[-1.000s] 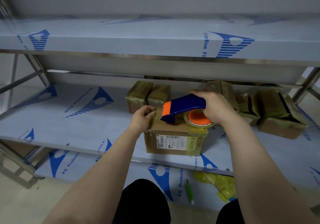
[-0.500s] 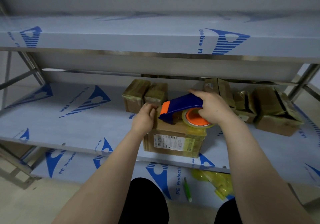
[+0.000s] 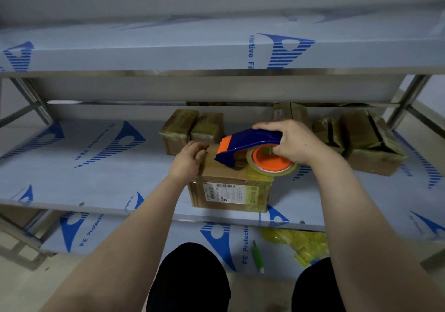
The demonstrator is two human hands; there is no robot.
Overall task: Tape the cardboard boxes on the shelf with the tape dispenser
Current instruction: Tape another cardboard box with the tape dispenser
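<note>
The tape dispenser (image 3: 248,143) is held on top of the labelled cardboard box (image 3: 228,193), which stands at the front of the shelf (image 3: 96,167). Its handle is gripped by the right hand (image 3: 293,143). The box's left top edge is held by the left hand (image 3: 187,160), fingers curled over it. Within the last second the left hand has been settled from a fingertip pinch into this bracing hold; the dispenser has barely been shifted. A strip across the top is judged in progress. Wrapped boxes (image 3: 192,128) lie behind the box.
</note>
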